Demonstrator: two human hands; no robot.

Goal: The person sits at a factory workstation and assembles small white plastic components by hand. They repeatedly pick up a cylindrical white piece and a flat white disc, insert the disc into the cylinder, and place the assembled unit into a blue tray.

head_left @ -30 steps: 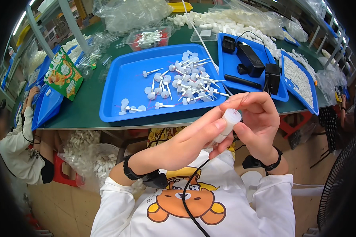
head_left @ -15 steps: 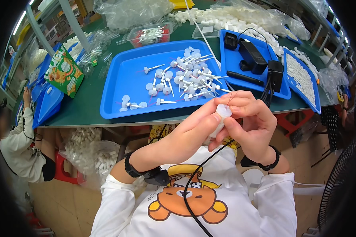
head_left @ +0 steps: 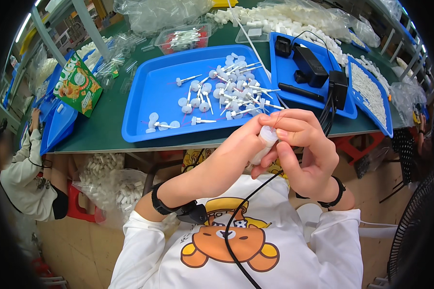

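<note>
Since half a second ago both hands have stayed together at the near edge of the green desk (head_left: 106,125), drawing slightly closer. The left hand (head_left: 236,154) and right hand (head_left: 304,149) both pinch a small white plastic cylinder (head_left: 264,143) held between them. Its long axis tilts, upper end pointing far and right, lower end near and left. Just beyond lies the large blue plastic tray (head_left: 149,91) of white disc-headed pins (head_left: 226,94).

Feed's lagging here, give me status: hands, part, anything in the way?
Both hands pinch small white tube. Held above lap, short of blue tray. Nothing blocking.
</note>
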